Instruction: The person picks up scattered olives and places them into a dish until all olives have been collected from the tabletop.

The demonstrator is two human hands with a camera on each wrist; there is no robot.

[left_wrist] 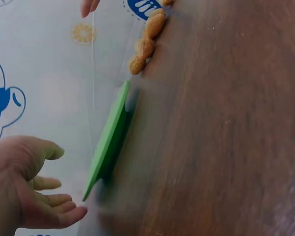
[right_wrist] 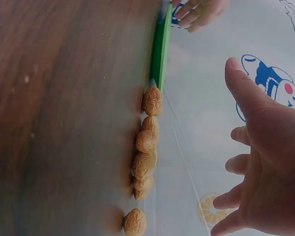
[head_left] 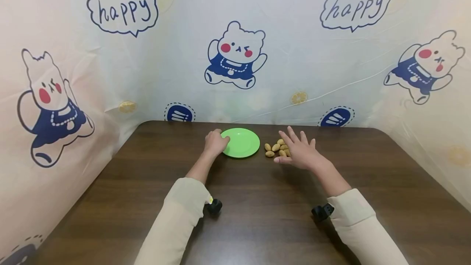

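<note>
Green plate (head_left: 241, 144) on brown surface (head_left: 246, 199), nuts (head_left: 276, 147) just right. Left hand (head_left: 216, 142) at plate's left rim, thumb and fingers apart; right hand (head_left: 302, 153) over nuts, fingers spread. Likely the reaching step, calling next for fingers curled round nuts.

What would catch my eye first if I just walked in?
Probably the green plate near the far edge of the table, its left rim beside the left hand. Next, the wrinkled brown nuts just right of it, by the spread right hand. Behind, cartoon bears in blue decorate the pale backdrop.
</note>
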